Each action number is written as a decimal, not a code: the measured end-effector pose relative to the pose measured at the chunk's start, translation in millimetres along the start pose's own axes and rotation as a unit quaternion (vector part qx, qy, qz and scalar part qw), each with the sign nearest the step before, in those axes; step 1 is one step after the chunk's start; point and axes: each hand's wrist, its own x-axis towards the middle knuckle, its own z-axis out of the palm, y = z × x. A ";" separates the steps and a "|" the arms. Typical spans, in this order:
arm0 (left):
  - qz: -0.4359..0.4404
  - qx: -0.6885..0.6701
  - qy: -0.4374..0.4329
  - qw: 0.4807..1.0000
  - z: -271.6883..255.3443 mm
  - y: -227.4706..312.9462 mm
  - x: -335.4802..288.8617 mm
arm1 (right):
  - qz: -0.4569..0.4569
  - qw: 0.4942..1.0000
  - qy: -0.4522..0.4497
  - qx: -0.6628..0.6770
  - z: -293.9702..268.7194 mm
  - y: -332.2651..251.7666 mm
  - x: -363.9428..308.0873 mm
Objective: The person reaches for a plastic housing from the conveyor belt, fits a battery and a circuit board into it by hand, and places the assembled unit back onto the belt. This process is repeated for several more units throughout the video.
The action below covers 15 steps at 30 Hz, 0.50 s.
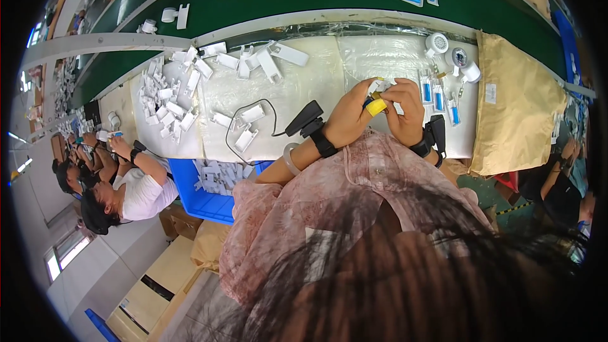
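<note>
Left hand (348, 120) mostly closed, fingers curled in, pinching a small white part (382, 85) up near the fingertips. Right hand (406, 113) is curled too, thumb and fingers closed in on the same part from the other side; I can't make out exactly which fingertips press on it. The part sits between both hands, raised over the near side of the table (304, 92), right of centre on my feed. It's white, small, partly hidden by fingers, so I can't read its full shape. A yellow band (376, 107) shows at the left hand's fingers; from here I can't tell if it's worn or held. Just right of the right hand I have white pieces with blue inserts (437, 97) lying on the table, with round white heads (437, 44) beyond them, near a brown paper sheet (516, 104). Left side: loose heap of white housings (166, 104), a few more nearer the middle by a black cable (232, 128). Blue bin (193, 193) below the table edge holds more white parts (223, 175).
</note>
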 end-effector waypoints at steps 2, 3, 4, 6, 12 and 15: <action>-0.005 -0.004 -0.001 1.000 -0.2 -0.1 0.2 | -0.006 1.000 -0.005 0.000 -0.7 2.4 0.3; -0.005 -0.005 0.000 1.000 -0.6 0.4 0.3 | -0.006 1.000 -0.006 0.000 -0.2 1.8 0.4; -0.007 -0.013 -0.001 1.000 -0.9 1.4 0.7 | -0.002 1.000 -0.003 0.000 0.3 0.7 0.4; -0.008 -0.022 -0.001 1.000 -1.1 1.5 1.0 | 0.002 1.000 -0.001 0.000 1.1 0.4 0.2; 0.003 -0.024 0.011 1.000 0.6 0.7 0.7 | 0.000 1.000 0.006 -0.002 3.6 1.5 -0.9; 0.001 -0.020 0.018 1.000 1.2 -0.4 -0.6 | -0.005 1.000 0.004 -0.007 3.5 -0.3 -0.2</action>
